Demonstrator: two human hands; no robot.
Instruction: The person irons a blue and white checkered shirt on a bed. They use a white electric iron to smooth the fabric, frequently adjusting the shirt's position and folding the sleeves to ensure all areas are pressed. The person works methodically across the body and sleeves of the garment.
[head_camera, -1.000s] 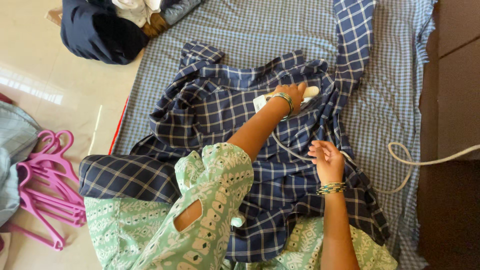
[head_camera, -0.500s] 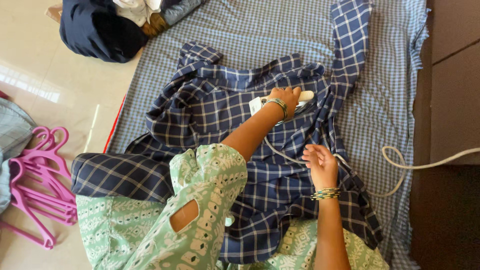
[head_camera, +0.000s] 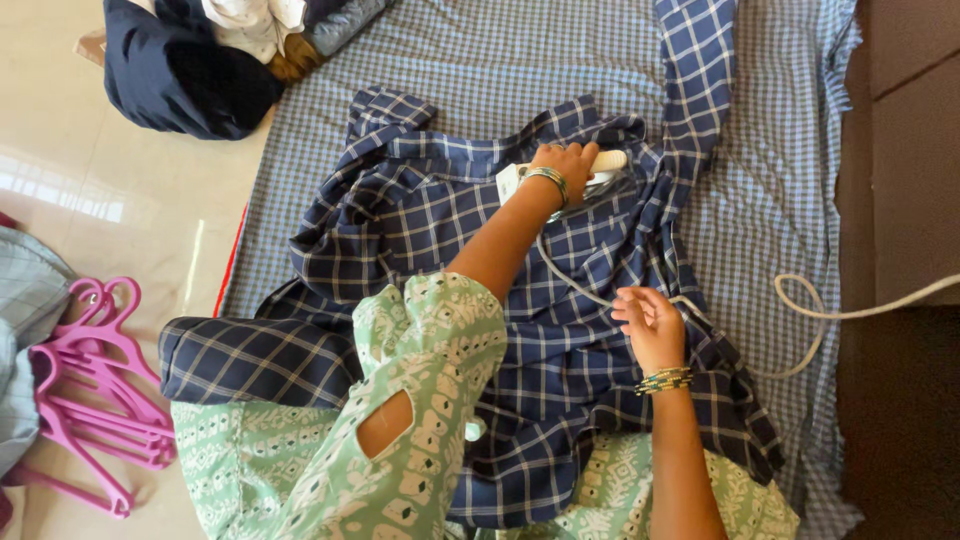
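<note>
On the checked blue cotton shirt, a white electric iron is gripped by the left hand; the shirt's fabric is pressed under the flat, open right hand; a white cord lies nearby.

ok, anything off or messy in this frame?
Shirt lies bunched and creased around the iron gripped by the left hand. The cord loops loosely over the cloth near the right hand. No damage visible.
</note>
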